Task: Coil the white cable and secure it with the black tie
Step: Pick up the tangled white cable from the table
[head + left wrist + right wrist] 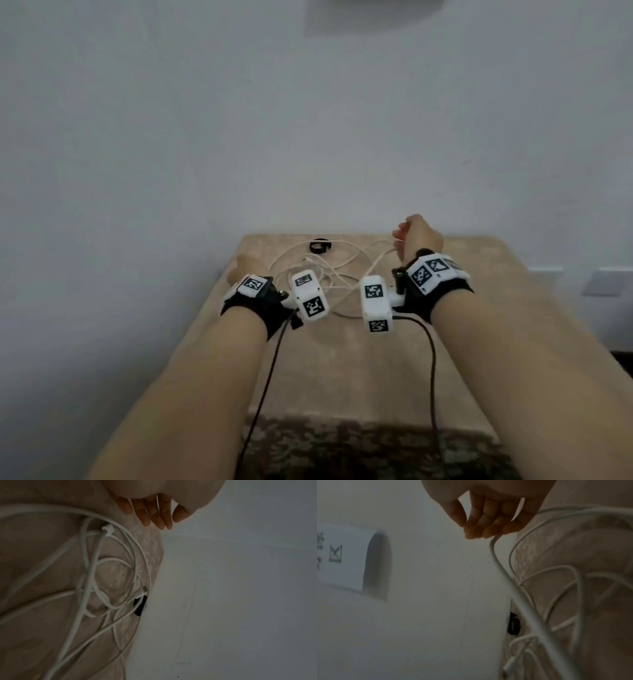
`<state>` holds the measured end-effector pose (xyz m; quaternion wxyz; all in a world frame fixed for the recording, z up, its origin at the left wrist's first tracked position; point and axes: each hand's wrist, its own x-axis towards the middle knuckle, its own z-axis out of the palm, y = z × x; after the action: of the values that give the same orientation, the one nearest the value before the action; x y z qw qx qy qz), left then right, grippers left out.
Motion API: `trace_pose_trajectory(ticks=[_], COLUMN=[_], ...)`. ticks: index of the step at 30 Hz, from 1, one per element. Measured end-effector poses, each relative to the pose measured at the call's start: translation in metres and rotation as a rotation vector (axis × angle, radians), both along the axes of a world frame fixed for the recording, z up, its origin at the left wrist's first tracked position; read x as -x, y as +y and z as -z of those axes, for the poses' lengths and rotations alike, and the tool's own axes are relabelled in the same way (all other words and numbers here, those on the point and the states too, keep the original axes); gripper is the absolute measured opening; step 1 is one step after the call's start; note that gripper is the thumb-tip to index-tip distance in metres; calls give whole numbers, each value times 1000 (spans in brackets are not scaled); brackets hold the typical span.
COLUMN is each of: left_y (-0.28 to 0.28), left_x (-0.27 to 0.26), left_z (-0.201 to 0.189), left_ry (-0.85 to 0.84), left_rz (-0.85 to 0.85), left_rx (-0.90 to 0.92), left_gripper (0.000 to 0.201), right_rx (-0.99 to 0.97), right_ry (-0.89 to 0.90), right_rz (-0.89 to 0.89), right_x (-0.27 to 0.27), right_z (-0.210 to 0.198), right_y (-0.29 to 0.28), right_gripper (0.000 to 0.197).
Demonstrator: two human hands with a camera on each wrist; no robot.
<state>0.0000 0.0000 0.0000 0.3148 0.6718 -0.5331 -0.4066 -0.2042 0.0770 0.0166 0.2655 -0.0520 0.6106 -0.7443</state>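
The white cable [329, 274] lies in loose tangled loops on the far part of the beige table [342, 370]. Its connector ends show in the left wrist view among the cable [92, 568] loops. The black tie [319, 247] lies as a small ring at the far edge, just behind the loops. My right hand [402, 240] is raised over the far right and pinches a strand of the cable [505, 577] between thumb and curled fingers [476, 532]. My left hand [238, 265] is at the table's left edge, fingers [154, 516] straight, holding nothing.
A plain pale wall stands right behind the table. A white box with a printed label [342, 555] hangs on the wall. Black leads [270, 370] run from both wrist cameras back along my forearms. A patterned cloth [359, 448] covers the near edge.
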Motion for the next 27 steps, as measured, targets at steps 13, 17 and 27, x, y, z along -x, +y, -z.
trace_pose_trajectory(ticks=[13,17,27], left_y=[-40,-42,-29], left_x=[34,33,51], left_z=[47,42,32], left_ry=[12,46,-146], left_rz=[117,153,637], left_rx=[68,67,195], left_gripper=[25,22,41], right_rx=[-625,-665,-714], right_ry=[694,712,836], right_rz=[-520,-630,-716], right_x=[-4,-4,0], right_z=[57,51,33], right_y=[-25,-25,-8], right_gripper=[40,33,13])
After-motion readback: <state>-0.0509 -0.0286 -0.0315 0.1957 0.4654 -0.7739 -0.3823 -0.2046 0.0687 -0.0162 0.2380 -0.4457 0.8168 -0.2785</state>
